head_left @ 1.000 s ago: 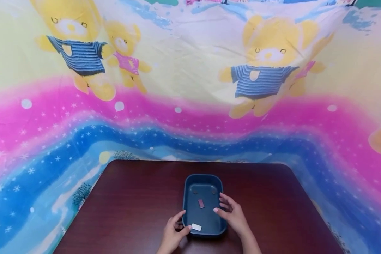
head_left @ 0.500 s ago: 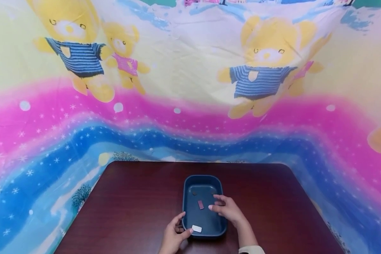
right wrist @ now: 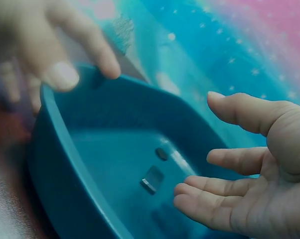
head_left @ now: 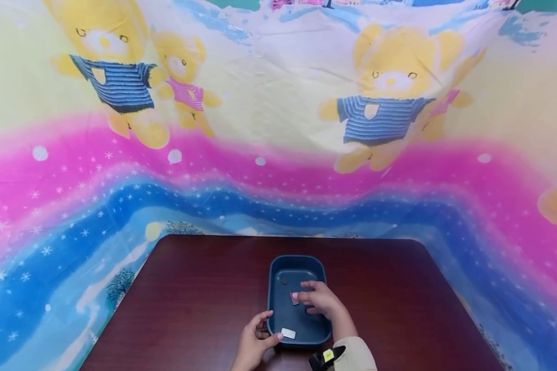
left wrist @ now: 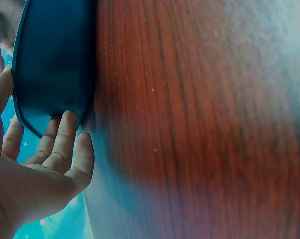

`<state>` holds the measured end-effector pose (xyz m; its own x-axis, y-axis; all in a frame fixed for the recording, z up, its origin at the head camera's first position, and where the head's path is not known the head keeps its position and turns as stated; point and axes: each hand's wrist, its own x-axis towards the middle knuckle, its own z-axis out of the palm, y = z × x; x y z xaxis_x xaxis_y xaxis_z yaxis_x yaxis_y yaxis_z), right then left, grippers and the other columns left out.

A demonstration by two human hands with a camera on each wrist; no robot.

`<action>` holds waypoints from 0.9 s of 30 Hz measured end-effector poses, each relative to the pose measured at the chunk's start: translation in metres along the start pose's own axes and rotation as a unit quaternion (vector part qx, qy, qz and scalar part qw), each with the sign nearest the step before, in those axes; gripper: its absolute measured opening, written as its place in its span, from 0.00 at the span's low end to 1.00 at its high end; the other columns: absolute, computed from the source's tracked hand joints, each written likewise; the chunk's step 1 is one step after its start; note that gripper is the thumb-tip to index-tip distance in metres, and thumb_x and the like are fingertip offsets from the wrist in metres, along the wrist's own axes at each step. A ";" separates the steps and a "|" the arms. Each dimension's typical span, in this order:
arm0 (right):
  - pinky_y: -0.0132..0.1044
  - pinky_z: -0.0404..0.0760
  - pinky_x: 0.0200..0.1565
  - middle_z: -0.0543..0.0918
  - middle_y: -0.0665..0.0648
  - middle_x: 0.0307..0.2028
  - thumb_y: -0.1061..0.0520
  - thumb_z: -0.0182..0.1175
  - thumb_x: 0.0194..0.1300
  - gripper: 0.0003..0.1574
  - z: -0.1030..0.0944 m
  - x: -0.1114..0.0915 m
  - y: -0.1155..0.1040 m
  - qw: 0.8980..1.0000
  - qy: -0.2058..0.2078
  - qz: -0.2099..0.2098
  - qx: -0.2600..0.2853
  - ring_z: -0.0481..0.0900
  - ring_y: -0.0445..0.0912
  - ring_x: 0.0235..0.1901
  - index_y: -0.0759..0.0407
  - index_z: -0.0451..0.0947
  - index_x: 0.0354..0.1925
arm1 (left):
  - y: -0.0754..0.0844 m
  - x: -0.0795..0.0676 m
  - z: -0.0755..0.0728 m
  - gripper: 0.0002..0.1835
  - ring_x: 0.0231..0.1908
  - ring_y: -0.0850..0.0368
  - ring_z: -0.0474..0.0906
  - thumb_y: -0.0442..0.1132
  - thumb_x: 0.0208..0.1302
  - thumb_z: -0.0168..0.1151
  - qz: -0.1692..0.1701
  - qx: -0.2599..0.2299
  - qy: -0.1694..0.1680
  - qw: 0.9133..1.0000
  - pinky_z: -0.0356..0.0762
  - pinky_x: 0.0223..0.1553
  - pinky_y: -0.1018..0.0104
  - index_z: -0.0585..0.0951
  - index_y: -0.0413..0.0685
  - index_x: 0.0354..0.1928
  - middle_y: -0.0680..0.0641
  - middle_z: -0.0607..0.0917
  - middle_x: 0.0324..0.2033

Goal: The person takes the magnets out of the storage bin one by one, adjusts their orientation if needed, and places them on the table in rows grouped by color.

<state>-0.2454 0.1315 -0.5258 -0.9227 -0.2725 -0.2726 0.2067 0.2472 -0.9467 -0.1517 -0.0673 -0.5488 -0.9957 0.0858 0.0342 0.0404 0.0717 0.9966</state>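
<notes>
A dark blue rectangular tray (head_left: pixel 308 330) with rounded corners stands on the table. My left hand (head_left: pixel 254 341) holds its near left corner, thumb at the near rim and fingers along the outer left wall (left wrist: pixel 58 142). Over the tray's right side hovers my right hand (head_left: pixel 325 300), fingers spread and holding nothing, with its thumb overlapping a small pink rectangular piece (head_left: pixel 294 302) in the head view. A white rectangular piece (head_left: pixel 288 334) is by the left thumb. In the right wrist view a small block (right wrist: pixel 152 180) and a dark round disc (right wrist: pixel 161 154) lie on the tray floor.
The dark red-brown wooden table (head_left: pixel 204 299) extends around the tray on all sides. Behind it hangs a colourful cloth (head_left: pixel 278 113) printed with bears. A black strap with a yellow label (head_left: pixel 328 355) sits at the right cuff.
My right hand has moved left from the tray's right rim to above its inside, now covering the far right disc. The left hand and tray stay about where they were.
</notes>
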 end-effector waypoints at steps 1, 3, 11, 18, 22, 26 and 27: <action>0.52 0.72 0.38 0.72 0.65 0.46 0.47 0.63 0.49 0.44 0.001 0.002 0.001 1.000 0.002 0.004 -0.003 0.70 0.60 0.44 0.70 0.59 0.57 | -0.001 0.000 0.000 0.28 0.25 0.47 0.75 0.32 0.43 0.67 0.000 0.000 0.000 1.000 0.74 0.24 0.67 0.70 0.39 0.50 0.32 0.74 0.32; 0.52 0.72 0.37 0.73 0.64 0.44 0.46 0.63 0.48 0.45 0.003 0.006 0.004 1.000 0.009 0.015 -0.008 0.71 0.60 0.44 0.70 0.59 0.56 | -0.003 0.001 0.000 0.28 0.26 0.47 0.74 0.32 0.43 0.67 0.001 0.005 0.003 1.000 0.73 0.25 0.68 0.71 0.39 0.50 0.33 0.75 0.32; 0.54 0.70 0.36 0.75 0.62 0.41 0.47 0.63 0.49 0.43 0.011 0.022 0.011 0.997 0.037 0.032 -0.053 0.73 0.58 0.41 0.71 0.61 0.55 | -0.002 0.005 -0.003 0.27 0.28 0.50 0.71 0.35 0.42 0.68 -0.015 0.027 0.012 0.999 0.70 0.27 0.66 0.72 0.41 0.48 0.37 0.75 0.32; 0.49 0.71 0.30 0.77 0.60 0.34 0.55 0.64 0.48 0.36 0.017 0.032 0.017 0.990 0.074 0.031 -0.113 0.74 0.52 0.32 0.73 0.65 0.52 | -0.002 0.005 -0.005 0.27 0.27 0.51 0.71 0.35 0.42 0.68 -0.020 0.023 0.006 1.000 0.70 0.27 0.64 0.73 0.42 0.48 0.37 0.75 0.31; 0.40 0.69 0.21 0.76 0.56 0.26 0.58 0.66 0.44 0.31 0.020 0.036 0.025 0.984 0.102 0.021 -0.144 0.71 0.47 0.22 0.70 0.70 0.47 | -0.014 0.008 -0.008 0.28 0.27 0.50 0.71 0.36 0.41 0.69 -0.024 0.002 -0.003 1.000 0.71 0.27 0.64 0.72 0.40 0.49 0.36 0.75 0.32; 0.39 0.70 0.23 0.75 0.57 0.28 0.59 0.69 0.38 0.25 0.023 0.041 0.029 0.975 0.128 0.003 -0.184 0.70 0.47 0.23 0.65 0.75 0.38 | -0.029 0.013 -0.008 0.29 0.28 0.52 0.72 0.37 0.42 0.69 -0.028 0.000 -0.005 1.000 0.71 0.26 0.64 0.72 0.41 0.50 0.37 0.75 0.32; 0.39 0.71 0.25 0.75 0.57 0.29 0.60 0.70 0.36 0.24 0.023 0.042 0.029 0.971 0.133 0.001 -0.199 0.70 0.47 0.24 0.63 0.75 0.36 | -0.032 0.015 -0.007 0.29 0.28 0.52 0.72 0.38 0.42 0.69 -0.027 0.003 -0.006 1.000 0.71 0.27 0.64 0.72 0.42 0.51 0.38 0.75 0.33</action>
<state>-0.2706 0.1057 -0.5689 -0.9848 -0.0345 -0.1699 0.1153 0.6017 -0.7903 -0.1682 -0.0757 -0.5799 -0.9954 0.0931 -0.0206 -0.0129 0.0825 0.9965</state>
